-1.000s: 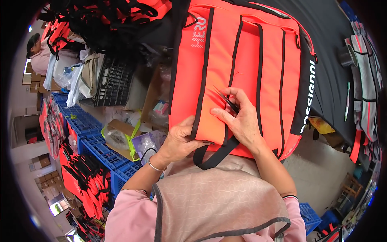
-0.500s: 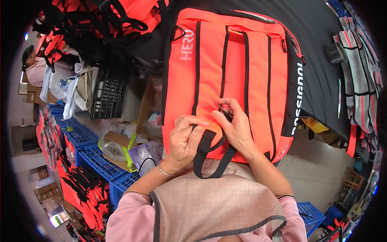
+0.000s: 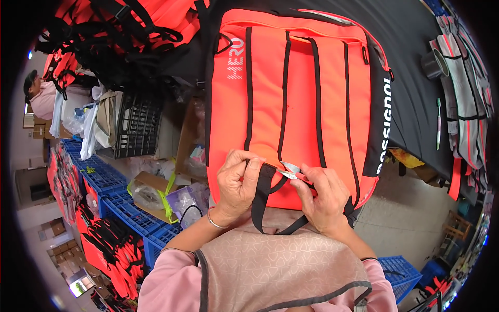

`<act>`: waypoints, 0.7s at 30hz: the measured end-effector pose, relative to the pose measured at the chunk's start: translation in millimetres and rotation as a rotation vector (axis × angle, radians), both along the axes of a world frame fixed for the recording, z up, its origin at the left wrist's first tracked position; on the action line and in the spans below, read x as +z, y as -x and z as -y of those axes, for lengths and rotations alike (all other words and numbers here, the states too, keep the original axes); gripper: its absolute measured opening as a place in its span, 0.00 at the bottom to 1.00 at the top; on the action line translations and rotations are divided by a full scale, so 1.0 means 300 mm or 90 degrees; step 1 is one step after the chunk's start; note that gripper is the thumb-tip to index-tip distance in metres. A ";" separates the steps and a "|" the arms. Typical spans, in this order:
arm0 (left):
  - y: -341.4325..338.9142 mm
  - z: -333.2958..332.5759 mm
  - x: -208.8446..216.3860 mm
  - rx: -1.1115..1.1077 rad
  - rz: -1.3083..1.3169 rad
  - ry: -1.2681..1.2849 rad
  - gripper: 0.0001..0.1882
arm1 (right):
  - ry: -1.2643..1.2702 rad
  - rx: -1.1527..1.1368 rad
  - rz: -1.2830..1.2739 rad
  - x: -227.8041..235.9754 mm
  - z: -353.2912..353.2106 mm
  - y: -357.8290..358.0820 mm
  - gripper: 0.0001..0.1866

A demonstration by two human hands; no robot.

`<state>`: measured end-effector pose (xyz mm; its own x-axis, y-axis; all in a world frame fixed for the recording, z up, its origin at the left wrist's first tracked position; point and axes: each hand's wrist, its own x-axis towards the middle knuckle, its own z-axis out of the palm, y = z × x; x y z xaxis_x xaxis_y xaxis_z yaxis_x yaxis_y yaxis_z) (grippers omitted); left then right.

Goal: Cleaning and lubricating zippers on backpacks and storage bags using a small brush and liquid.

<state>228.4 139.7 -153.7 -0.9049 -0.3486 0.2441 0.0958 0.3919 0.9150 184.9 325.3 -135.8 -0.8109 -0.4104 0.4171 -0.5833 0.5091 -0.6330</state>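
Note:
A bright orange-red backpack (image 3: pixel 300 119) with black trim lies in front of me, its padded shoulder straps facing up. My left hand (image 3: pixel 235 184) pinches the lower end of the left shoulder strap (image 3: pixel 265 125), where a black webbing strap (image 3: pixel 261 200) is joined and hangs in a loop over my apron. In my right hand (image 3: pixel 326 198) is a small pair of thread snips (image 3: pixel 291 171). Their silver blades point left and lie against the strap end, close to my left fingertips. The handle is mostly hidden by my fingers.
The backpack rests on a black-covered table (image 3: pixel 410 99). More orange and black bags (image 3: pixel 171 21) are heaped at the far left. Blue crates (image 3: pixel 127 208) and a black crate (image 3: pixel 139 125) stand left. A toothbrush (image 3: pixel 438 125) and a grey cup (image 3: pixel 432 66) are at right.
My right hand has turned and moved down and right, and the blades of the snips now show at the strap end. My left hand keeps its pinch there.

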 end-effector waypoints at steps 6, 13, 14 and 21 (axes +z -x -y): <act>0.000 -0.006 0.000 -0.001 -0.004 0.018 0.10 | -0.059 -0.028 -0.048 0.004 0.001 -0.009 0.18; -0.002 0.001 -0.012 -0.004 -0.014 0.049 0.10 | -0.065 -0.032 -0.078 -0.013 0.006 -0.006 0.17; -0.003 0.001 -0.012 -0.004 -0.014 0.048 0.10 | -0.063 -0.030 -0.074 -0.014 0.006 -0.007 0.17; -0.006 0.000 -0.019 -0.005 -0.024 0.056 0.10 | -0.066 -0.027 -0.066 -0.010 0.004 -0.010 0.17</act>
<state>230.2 139.6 -159.5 -0.8970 -0.3175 0.3074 0.1327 0.4700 0.8726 188.0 324.1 -138.7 -0.7833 -0.4227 0.4558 -0.6193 0.5941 -0.5133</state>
